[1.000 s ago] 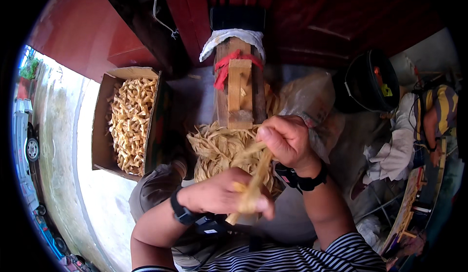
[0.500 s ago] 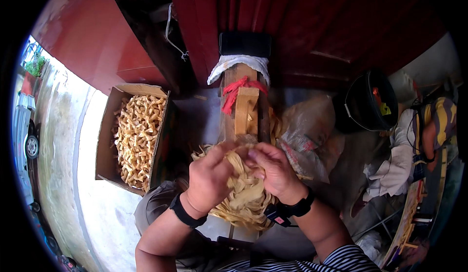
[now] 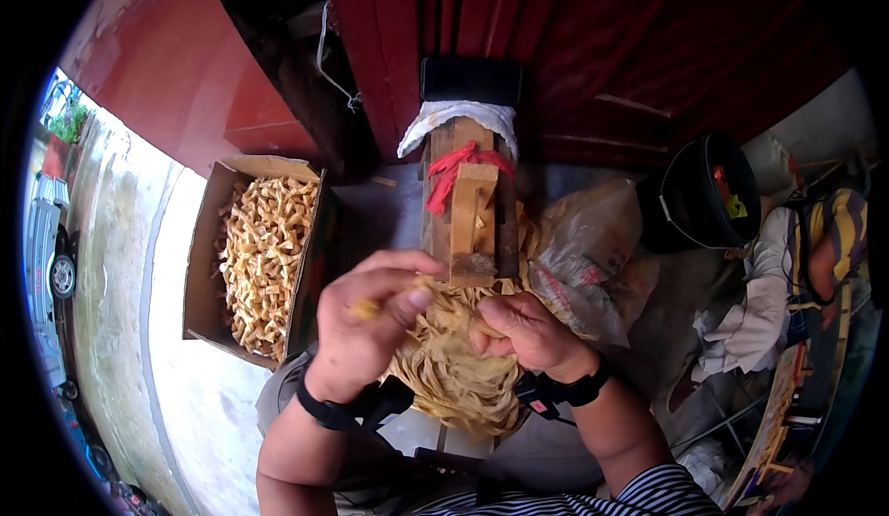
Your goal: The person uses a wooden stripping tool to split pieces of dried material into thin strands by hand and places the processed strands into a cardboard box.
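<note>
My left hand (image 3: 366, 322) is up at the left of a heap of pale yellow, ribbon-like strips (image 3: 458, 377), its fingers curled round a small yellow piece of strip (image 3: 364, 310). My right hand (image 3: 528, 331) is closed in a pinch over the heap's right side. A strip seems to be in its fingers, though they mostly hide it. The heap lies between my knees at the near end of a wooden bench (image 3: 433, 229). On that bench a wooden block (image 3: 463, 220) stands out, with a red cloth (image 3: 454, 169) tied behind it.
Left of me a cardboard box (image 3: 196, 266) holds many small knotted yellow pieces (image 3: 264, 266). A white cloth (image 3: 463, 113) and a dark phone-like slab (image 3: 470, 81) are at the bench's far end. To the right are a clear plastic bag (image 3: 588, 238), a black bucket (image 3: 681, 201) and another person's arm (image 3: 822, 271).
My hands have moved apart: the left went left with a yellow piece in its fingers, the right shifted slightly right and down. The wooden block's near end is now uncovered.
</note>
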`<state>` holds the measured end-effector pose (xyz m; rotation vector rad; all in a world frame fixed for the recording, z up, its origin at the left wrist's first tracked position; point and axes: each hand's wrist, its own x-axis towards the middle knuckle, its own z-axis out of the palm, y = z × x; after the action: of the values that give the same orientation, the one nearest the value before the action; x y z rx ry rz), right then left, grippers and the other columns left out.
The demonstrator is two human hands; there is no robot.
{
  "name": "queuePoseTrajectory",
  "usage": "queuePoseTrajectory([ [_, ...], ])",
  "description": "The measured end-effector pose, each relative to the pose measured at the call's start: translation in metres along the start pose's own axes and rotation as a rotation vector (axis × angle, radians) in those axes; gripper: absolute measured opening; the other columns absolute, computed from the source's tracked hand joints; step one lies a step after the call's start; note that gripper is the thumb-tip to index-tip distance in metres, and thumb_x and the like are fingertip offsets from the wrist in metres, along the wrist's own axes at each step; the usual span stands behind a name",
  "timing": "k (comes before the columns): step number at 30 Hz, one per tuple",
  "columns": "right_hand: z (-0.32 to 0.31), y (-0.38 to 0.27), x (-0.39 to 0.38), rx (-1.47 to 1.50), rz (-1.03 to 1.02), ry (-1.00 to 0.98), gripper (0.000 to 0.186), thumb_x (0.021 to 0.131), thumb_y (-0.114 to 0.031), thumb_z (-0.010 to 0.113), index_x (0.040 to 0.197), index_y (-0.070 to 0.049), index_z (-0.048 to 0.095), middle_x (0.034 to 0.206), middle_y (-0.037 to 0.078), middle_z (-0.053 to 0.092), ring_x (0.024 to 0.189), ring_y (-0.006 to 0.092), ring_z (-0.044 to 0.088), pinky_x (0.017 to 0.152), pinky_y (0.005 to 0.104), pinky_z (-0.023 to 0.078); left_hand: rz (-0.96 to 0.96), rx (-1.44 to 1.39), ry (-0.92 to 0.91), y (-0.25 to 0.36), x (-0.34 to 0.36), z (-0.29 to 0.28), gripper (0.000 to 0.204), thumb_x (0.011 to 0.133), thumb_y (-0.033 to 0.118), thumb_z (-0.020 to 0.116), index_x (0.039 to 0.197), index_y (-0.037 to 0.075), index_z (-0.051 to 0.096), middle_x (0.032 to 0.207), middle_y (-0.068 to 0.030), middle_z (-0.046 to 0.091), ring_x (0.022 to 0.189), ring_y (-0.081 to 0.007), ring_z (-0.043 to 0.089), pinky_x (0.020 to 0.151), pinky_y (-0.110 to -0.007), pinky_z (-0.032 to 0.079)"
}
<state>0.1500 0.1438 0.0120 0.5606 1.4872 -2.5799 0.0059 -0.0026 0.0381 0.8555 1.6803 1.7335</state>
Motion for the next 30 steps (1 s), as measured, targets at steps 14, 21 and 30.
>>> queuePoseTrajectory([
  [14, -0.025, 0.002, 0.009, -0.153, -0.005, 0.217, 0.025, 0.091, -0.025, 0.065, 0.085, -0.001, 0.063, 0.065, -0.003, 0.051, 0.051, 0.0038, 0.04, 0.048, 0.0207, 0.033, -0.417, -0.472, 0.04, -0.036, 0.005, 0.012, 0.007, 0.085, 0.0, 0.063, 0.086, 0.002, 0.056, 0.07, -0.0052, 0.06, 0.049, -0.0118, 0.058, 0.047, -0.022, 0.049],
  [21, -0.066, 0.024, 0.066, -0.862, -0.274, 0.762, 0.021, 0.08, -0.027, 0.072, 0.084, -0.012, 0.059, 0.073, 0.008, 0.066, 0.068, 0.0266, 0.065, 0.062, 0.037, 0.049, -0.391, 0.027, 0.098, -0.1, 0.051, 0.03, 0.012, 0.091, 0.012, 0.06, 0.094, 0.001, 0.061, 0.072, -0.0034, 0.061, 0.059, -0.0077, 0.057, 0.05, -0.022, 0.042],
  [30, -0.021, 0.011, 0.035, -1.143, -0.727, 0.633, 0.012, 0.081, -0.011, 0.061, 0.092, -0.008, 0.058, 0.075, 0.013, 0.064, 0.067, 0.0346, 0.063, 0.058, 0.0412, 0.049, -0.161, 0.063, 0.069, -0.063, 0.027, 0.042, 0.022, 0.095, 0.015, 0.056, 0.11, 0.002, 0.063, 0.094, -0.0054, 0.062, 0.082, -0.0108, 0.059, 0.063, -0.025, 0.05],
])
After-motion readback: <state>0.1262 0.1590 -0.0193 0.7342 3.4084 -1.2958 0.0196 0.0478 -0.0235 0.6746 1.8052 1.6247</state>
